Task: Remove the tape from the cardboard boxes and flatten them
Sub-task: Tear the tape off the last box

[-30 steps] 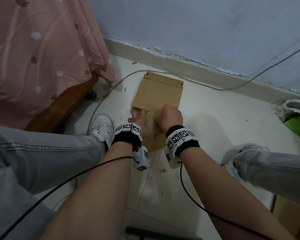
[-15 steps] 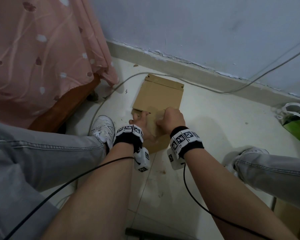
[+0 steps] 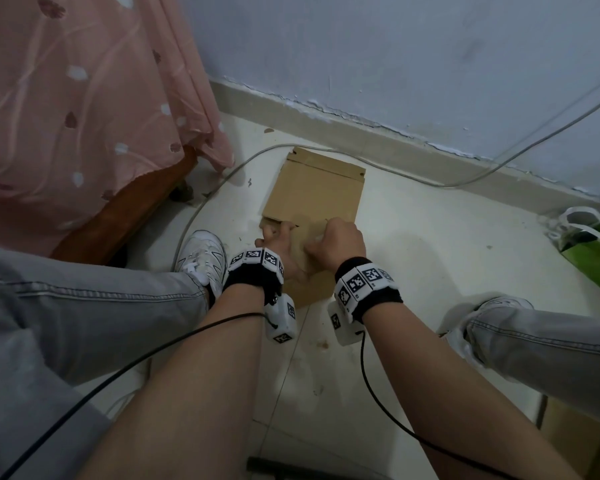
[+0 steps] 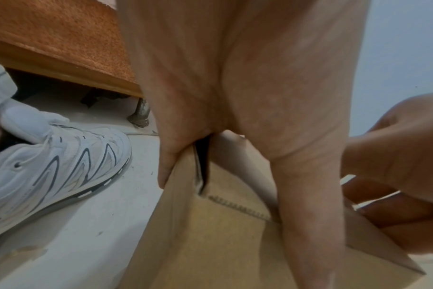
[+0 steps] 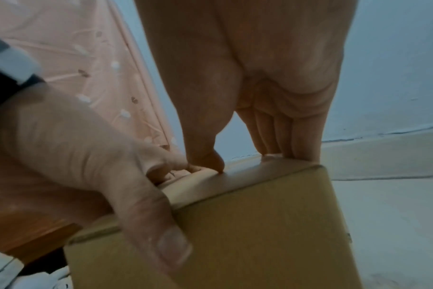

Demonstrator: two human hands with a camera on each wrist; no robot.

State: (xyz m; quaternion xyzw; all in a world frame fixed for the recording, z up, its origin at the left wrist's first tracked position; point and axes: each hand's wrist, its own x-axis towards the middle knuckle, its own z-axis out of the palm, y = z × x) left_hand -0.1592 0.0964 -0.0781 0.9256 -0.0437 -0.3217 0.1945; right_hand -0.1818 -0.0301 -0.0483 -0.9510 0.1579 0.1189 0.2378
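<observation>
From the head view, a brown cardboard box (image 3: 314, 199) lies on the white floor (image 3: 430, 244) between the person's feet, its far part pressed flat toward the skirting and its near end partly raised under both hands. The left hand (image 3: 278, 242) has its grip clamped on the near left corner, and the right hand (image 3: 338, 239) is curled over the near right part; whether any tape remains under them cannot be told here. A grey cable (image 3: 201, 209) runs along the floor just beside the box, so a hard shove forward would likely snag or drag it. From the left wrist view, the left hand (image 4: 247, 97) has its thumb (image 4: 307, 215) laid down the outer panel, and a finger tucked beside an open slit at the corner of the box (image 4: 210, 234); pulling there too sharply would probably tear the board along its ragged edge rather than fold it. A white sneaker (image 4: 55, 164) sits near that corner, where a slipped flap could hit it. From the right wrist view, the right hand (image 5: 247, 88) presses its fingertips (image 5: 299, 144) onto the top edge of the box (image 5: 247, 224), with its thumb tip down beside them, pinching nothing that shows. Uneven pressure between the hands may let the near end spring back up.
</observation>
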